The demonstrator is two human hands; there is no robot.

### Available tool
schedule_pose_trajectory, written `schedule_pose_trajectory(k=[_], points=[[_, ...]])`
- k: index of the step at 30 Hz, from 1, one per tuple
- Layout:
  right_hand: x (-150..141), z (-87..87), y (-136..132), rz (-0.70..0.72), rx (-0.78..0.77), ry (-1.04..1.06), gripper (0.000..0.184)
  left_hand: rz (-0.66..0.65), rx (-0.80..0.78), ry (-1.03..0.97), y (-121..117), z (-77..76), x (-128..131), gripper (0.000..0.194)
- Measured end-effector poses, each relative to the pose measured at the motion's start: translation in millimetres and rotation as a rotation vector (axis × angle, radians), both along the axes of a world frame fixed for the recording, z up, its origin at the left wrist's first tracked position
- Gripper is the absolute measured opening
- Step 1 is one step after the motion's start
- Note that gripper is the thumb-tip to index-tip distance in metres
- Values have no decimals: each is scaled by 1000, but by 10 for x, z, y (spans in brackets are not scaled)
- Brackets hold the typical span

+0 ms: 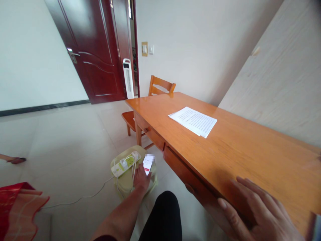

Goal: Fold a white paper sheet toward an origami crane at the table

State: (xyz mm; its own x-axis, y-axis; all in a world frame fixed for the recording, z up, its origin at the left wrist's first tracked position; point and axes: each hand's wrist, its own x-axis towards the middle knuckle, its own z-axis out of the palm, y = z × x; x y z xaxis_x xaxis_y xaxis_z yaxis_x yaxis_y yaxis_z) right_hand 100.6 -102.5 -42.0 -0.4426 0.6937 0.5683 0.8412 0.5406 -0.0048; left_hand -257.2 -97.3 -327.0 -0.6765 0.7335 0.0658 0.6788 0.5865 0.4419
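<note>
My left hand [141, 177] is closed around the lower end of a smartphone [147, 164], whose lit screen shows a red bar near the bottom. Beneath it stands a pale green plastic stool [125, 183]. On that stool lies a white and green power strip [128, 164] with plugs and white cords in it. My right hand [263, 211] is at the near edge of the wooden table [240, 154], fingers outstretched and thumb apart, holding nothing. Printed sheets of paper [193, 121] lie flat on the tabletop, beyond the right hand.
A wooden chair [160, 85] stands at the table's far end. Behind it are a dark red door [97, 63] and a white tower-shaped appliance [128, 78]. A cord [77, 201] crosses the floor toward red fabric [17, 207]. My knee [167, 211] is below the table edge.
</note>
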Motion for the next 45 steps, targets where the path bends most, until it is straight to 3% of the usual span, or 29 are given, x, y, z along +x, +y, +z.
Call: schedule_pose_trajectory(k=[14, 21, 27, 45], points=[[49, -76, 27, 39, -34, 54, 64, -114, 46, 102, -143, -39, -23, 75], [73, -105, 37, 57, -32, 55, 66, -210, 18, 199, -452, 13, 139, 54], [56, -91, 42, 68, -25, 80, 65, -247, -64, 247, -667, -27, 233, 54], [12, -50, -5, 45, -56, 93, 63, -241, -131, 268, -587, -16, 242, 57]])
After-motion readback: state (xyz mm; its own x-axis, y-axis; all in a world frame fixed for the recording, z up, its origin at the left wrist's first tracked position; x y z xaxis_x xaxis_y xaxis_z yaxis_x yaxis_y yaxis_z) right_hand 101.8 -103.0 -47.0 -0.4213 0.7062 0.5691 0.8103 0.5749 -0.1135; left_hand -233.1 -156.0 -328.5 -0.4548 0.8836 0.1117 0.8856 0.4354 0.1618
